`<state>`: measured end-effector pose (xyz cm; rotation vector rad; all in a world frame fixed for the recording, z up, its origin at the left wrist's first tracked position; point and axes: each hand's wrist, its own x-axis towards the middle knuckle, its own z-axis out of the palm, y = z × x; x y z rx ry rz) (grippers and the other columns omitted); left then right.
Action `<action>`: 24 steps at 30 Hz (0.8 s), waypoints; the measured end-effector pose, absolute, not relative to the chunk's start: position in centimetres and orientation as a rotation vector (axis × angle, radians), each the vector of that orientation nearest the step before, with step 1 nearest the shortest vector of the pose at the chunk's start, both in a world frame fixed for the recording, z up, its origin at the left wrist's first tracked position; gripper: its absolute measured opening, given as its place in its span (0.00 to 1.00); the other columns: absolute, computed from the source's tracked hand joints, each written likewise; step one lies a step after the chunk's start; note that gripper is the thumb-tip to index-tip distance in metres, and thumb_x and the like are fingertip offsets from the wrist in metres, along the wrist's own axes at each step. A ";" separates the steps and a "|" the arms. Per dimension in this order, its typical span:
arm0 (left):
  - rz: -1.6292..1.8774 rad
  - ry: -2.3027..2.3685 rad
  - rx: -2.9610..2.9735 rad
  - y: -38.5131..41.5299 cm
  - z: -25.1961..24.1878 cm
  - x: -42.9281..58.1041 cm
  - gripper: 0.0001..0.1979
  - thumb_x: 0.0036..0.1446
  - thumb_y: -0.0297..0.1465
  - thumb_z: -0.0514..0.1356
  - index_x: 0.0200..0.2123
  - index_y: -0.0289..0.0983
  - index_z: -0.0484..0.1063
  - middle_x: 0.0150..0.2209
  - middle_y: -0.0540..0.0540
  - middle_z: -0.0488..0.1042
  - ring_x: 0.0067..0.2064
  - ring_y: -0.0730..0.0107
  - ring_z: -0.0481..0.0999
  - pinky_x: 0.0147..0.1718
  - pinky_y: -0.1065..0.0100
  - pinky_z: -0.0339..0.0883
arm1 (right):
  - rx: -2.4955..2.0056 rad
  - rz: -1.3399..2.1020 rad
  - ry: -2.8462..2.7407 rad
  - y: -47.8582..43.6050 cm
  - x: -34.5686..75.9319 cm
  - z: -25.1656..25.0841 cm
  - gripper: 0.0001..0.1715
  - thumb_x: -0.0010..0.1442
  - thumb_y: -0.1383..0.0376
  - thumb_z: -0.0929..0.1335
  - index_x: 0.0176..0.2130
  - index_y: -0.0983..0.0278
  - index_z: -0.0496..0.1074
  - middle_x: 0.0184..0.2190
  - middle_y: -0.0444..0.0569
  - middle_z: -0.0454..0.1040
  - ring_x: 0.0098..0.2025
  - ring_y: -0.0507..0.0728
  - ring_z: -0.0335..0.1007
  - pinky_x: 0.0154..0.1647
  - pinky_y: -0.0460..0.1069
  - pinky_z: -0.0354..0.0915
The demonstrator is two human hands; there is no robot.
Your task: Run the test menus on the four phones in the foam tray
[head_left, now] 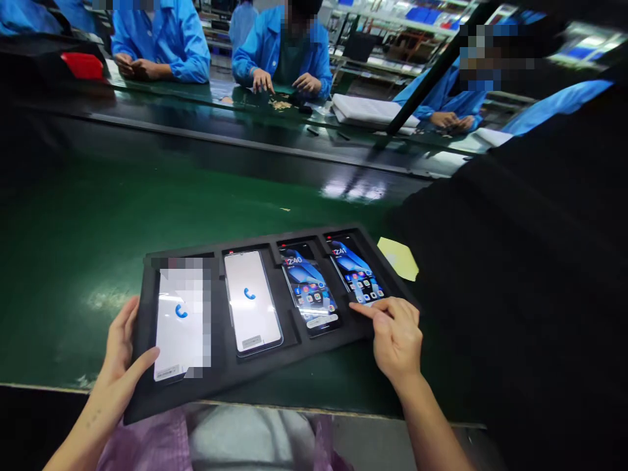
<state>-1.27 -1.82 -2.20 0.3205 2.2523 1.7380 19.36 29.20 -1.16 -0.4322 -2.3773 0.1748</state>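
Note:
A black tray (pixel 220 379) lies tilted across the front of the green table, with several smartphones in its slots. My left hand (pixel 120 363) grips the tray's left end, thumb on top beside the leftmost phone (pixel 171 340). That phone and the second phone (pixel 250 294) show a blue handset icon on white. On the third phone (pixel 311 288) and the rightmost phone (pixel 358 271), home screens with app icons are lit. My right hand (pixel 400 333) points its index finger at the lower end of the rightmost phone, other fingers curled, holding nothing. Whether the fingertip touches the glass, I cannot tell.
A yellow paper note (pixel 398 258) lies right of the tray on the green table (pixel 196 203). A metal rail (pixel 220 140) runs behind it. Across the bench, people in blue coats work over small parts (pixel 279 104). Something large and black fills the right side.

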 end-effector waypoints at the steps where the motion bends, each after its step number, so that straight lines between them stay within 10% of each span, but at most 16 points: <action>1: 1.741 2.260 0.327 -1.8 -2.2 -1.3 0.37 0.48 0.40 0.60 0.60 0.49 0.49 0.63 0.50 0.52 0.65 0.57 0.44 0.63 0.52 0.35 | -0.507 0.151 -2.355 29.8 19.8 -1.2 0.24 0.64 0.68 0.54 0.34 0.64 0.76 0.25 0.47 0.63 0.31 0.54 0.60 0.38 0.52 0.54; 24: 1.702 2.360 0.455 -1.2 -3.5 -2.4 0.32 0.55 0.41 0.55 0.61 0.45 0.47 0.64 0.45 0.48 0.65 0.58 0.45 0.64 0.54 0.36 | -0.587 -0.072 -2.283 33.0 19.1 -3.9 0.25 0.65 0.66 0.52 0.38 0.64 0.75 0.30 0.50 0.66 0.33 0.57 0.59 0.39 0.55 0.52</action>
